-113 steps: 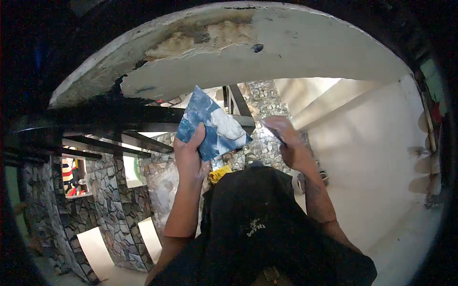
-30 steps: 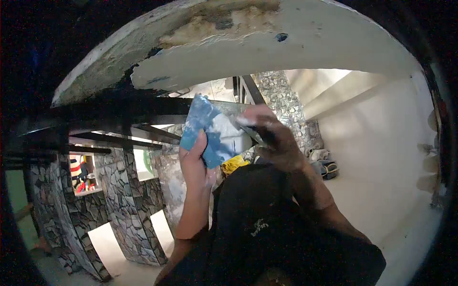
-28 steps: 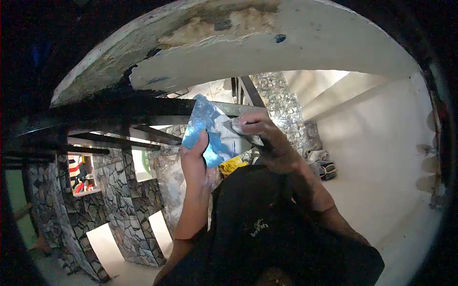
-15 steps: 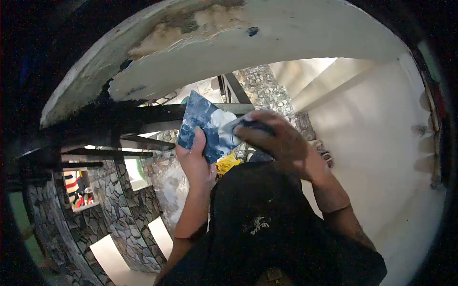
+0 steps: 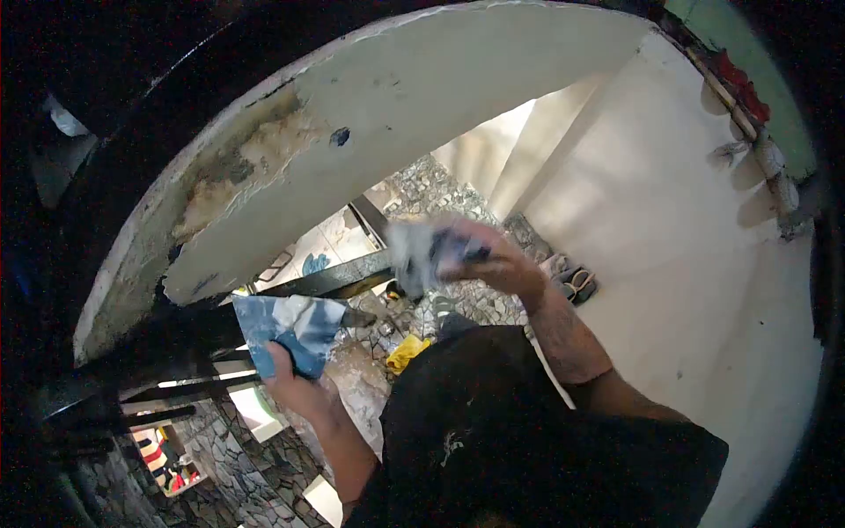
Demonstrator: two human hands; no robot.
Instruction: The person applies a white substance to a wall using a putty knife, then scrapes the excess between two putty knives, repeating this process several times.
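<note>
My left hand (image 5: pixel 299 387) grips a blue flat board (image 5: pixel 286 330) by its lower edge, thumb on top; white paste lies on the board's upper face. To the right and higher, my right hand (image 5: pixel 488 260) is closed around a spreading tool (image 5: pixel 418 255) with a dark handle and a pale blade, both smeared by motion. The tool is apart from the board. Above both hands runs a pale wall surface (image 5: pixel 370 132) with a stained, peeling brown patch (image 5: pixel 238 172) and a small dark spot.
Dark beams (image 5: pixel 343 275) cross below the wall surface. Lower down are stone paving (image 5: pixel 440 189), a yellow cloth (image 5: pixel 407 353) and a pair of sandals (image 5: pixel 576 283). A smooth pale wall (image 5: pixel 660 229) stands on the right. Colourful items fill an opening at the lower left.
The view has turned and shifted. The board and my left hand are now lower and further left. My right hand with the tool has come away from the board.
</note>
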